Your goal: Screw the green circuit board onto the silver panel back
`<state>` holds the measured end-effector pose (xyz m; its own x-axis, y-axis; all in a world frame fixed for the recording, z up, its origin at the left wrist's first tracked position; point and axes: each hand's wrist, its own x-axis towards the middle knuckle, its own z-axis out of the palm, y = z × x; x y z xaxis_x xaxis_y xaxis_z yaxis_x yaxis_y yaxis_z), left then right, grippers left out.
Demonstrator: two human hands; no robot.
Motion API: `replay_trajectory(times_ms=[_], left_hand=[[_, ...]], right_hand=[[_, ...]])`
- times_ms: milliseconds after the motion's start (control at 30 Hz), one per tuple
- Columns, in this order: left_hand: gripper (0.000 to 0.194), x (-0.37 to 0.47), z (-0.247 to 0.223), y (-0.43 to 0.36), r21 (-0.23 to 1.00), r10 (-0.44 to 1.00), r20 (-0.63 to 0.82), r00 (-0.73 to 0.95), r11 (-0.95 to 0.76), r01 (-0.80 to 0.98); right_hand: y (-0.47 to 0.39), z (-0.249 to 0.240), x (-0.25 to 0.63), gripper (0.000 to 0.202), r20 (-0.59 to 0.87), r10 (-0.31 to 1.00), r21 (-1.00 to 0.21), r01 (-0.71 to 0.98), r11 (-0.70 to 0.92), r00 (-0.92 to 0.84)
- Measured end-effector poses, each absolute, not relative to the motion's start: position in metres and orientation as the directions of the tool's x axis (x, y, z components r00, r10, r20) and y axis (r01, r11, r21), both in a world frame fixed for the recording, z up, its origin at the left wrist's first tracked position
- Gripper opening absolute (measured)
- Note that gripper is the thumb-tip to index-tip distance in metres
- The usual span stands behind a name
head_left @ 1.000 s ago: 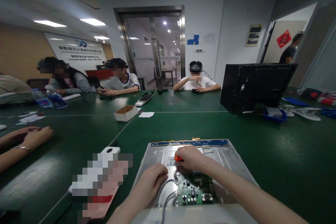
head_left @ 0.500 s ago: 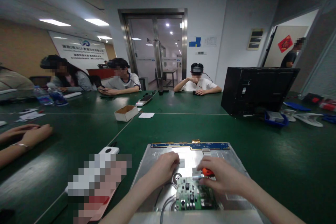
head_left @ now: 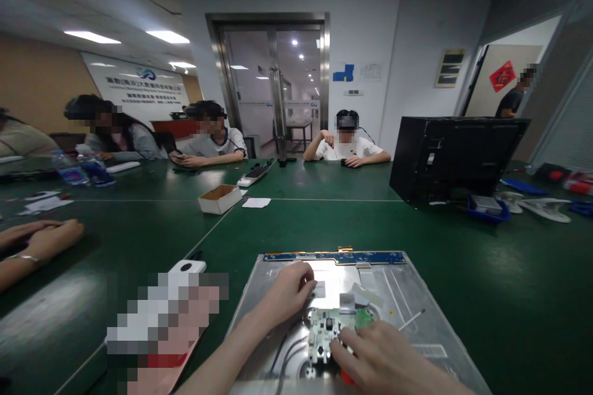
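A metal display panel (head_left: 393,296) lies in front of me with a blue circuit strip (head_left: 301,257) along its far edge. Near its middle is a green circuit board (head_left: 324,324) with a flat ribbon cable (head_left: 347,302) at its far side. My left hand (head_left: 290,290) rests over the panel's left part, fingers curled together; what they hold, if anything, is hidden. Bent over the board's near right part, my right hand (head_left: 370,352) is closed on a screwdriver (head_left: 411,320). Its thin shaft points to the upper right, and a bit of orange handle shows beneath the fingers.
Left of the panel lie a white power strip (head_left: 185,268) and a blurred pink item (head_left: 185,333). Farther off are a small open box (head_left: 220,199) and a black monitor (head_left: 458,157). A co-worker's hands (head_left: 50,241) rest at the left; others sit across the table.
My right hand has moved toward me from the ribbon cable to the board's near part, with the screwdriver now pointing outward past the hand. My left hand has barely moved.
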<state>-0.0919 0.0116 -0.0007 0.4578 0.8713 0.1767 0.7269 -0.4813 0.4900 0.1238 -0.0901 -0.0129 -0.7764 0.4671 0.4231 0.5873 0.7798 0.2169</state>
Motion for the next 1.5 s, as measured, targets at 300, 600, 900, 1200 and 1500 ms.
replay_trajectory(times_ms=[300, 600, 900, 1200, 1500], left_hand=[[0.009, -0.1, 0.002, 0.012, 0.499, 0.871, 0.216, 0.441, -0.487, 0.717], [0.009, -0.1, -0.001, 0.015, 0.483, 0.861, 0.23, 0.454, -0.506, 0.715], [0.01, -0.1, -0.001, 0.015, 0.465, 0.855, 0.226, 0.466, -0.515, 0.72], [0.012, -0.101, 0.005, 0.011, 0.432, 0.847, 0.195, 0.494, -0.527, 0.732], [0.013, -0.101, 0.004, 0.011, 0.435, 0.839, 0.177, 0.515, -0.536, 0.724]], right_hand=[[-0.082, 0.003, 0.141, 0.02, 0.613, 0.491, 0.09, 0.671, 0.736, -0.62], [-0.052, 0.002, 0.153, 0.016, 0.446, 0.852, -0.389, 0.798, 0.46, -0.274], [-0.049, 0.011, 0.147, 0.022, 0.351, 0.909, -0.514, 0.766, 0.386, -0.223], [-0.08, 0.032, 0.157, 0.016, 0.207, 0.881, -0.442, 0.763, 0.472, -0.425], [-0.092, 0.023, 0.146, 0.025, -0.028, 0.789, -0.309, 0.756, 0.577, -0.613]])
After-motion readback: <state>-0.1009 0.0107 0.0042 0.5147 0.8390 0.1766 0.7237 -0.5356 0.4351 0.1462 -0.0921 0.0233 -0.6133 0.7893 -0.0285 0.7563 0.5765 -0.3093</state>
